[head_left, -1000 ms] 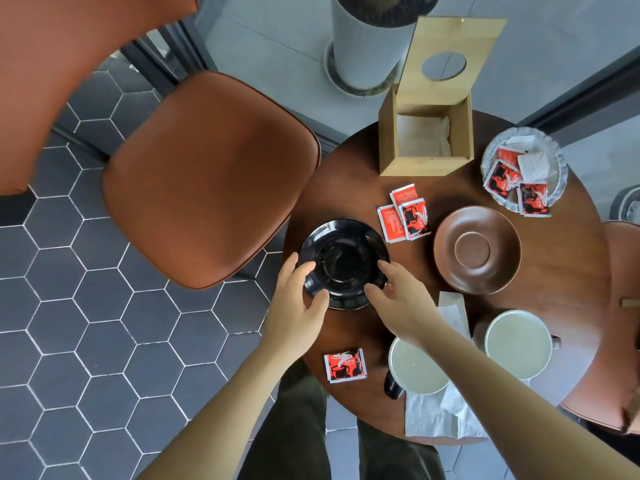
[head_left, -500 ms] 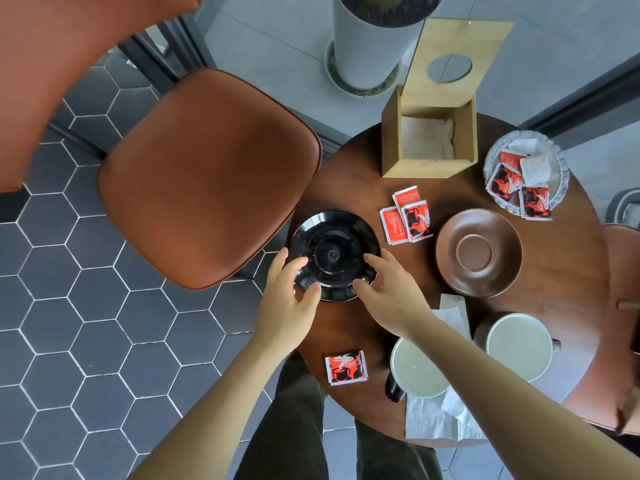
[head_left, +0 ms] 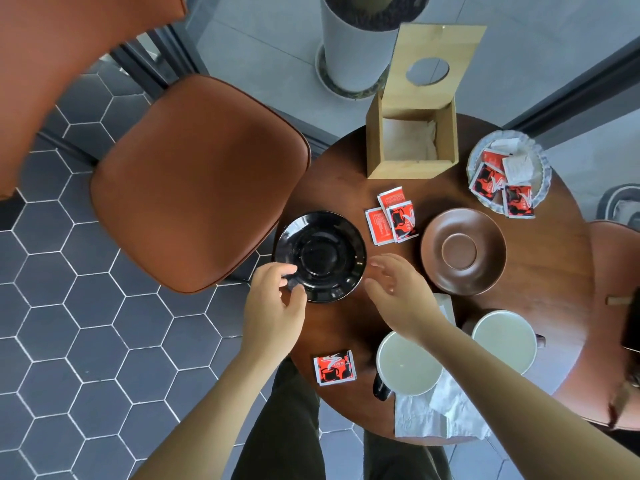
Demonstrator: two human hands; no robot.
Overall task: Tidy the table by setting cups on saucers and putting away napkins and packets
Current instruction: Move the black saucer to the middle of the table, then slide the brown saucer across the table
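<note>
The black saucer [head_left: 320,256] is set at about nine o'clock on the round table [head_left: 554,271], its left rim reaching the table's edge. The left hand [head_left: 273,306] is held at the saucer's seven o'clock rim, thumb and fingers curved over the edge; whether the rim is actually pinched cannot be told. The right hand [head_left: 398,292] is held just off the saucer's four o'clock side, fingers loosely spread and holding nothing.

The brown saucer [head_left: 463,251] lies bare at the table's centre, presumably kept free for a cup. Two cups are stood toward six o'clock: the near cup [head_left: 408,363] rests on a crumpled napkin [head_left: 433,417], and the far cup [head_left: 504,342] is placed just beside it toward four o'clock. It is judged that both cups are yet to be lifted onto saucers.

Three loose packets [head_left: 393,216] are left between the saucers at about eleven o'clock, and a single packet [head_left: 334,367] lies at seven o'clock. The packet dish [head_left: 543,164] at two o'clock already holds several, so it is likely their destination. The wooden napkin box [head_left: 412,147] at twelve o'clock is left open, apparently to receive the napkin.
</note>
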